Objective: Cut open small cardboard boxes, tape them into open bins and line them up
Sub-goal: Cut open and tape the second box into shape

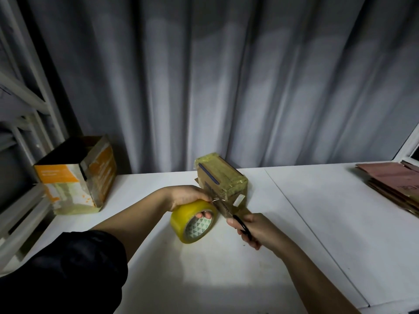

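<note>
The left hand [189, 197] grips the tape roll [192, 220]; the right hand [254, 230] holds scissors [235, 219], blades toward eleven o'clock at the tape strip, the taped box [221, 180] just beyond.

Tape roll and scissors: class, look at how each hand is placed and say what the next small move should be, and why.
Probably close the scissors to snip the tape. The left hand grips the yellow tape roll, a strip seems to run from it to the taped box, and the right hand holds the blades at that strip. Blur hides whether the cut has begun.
</note>
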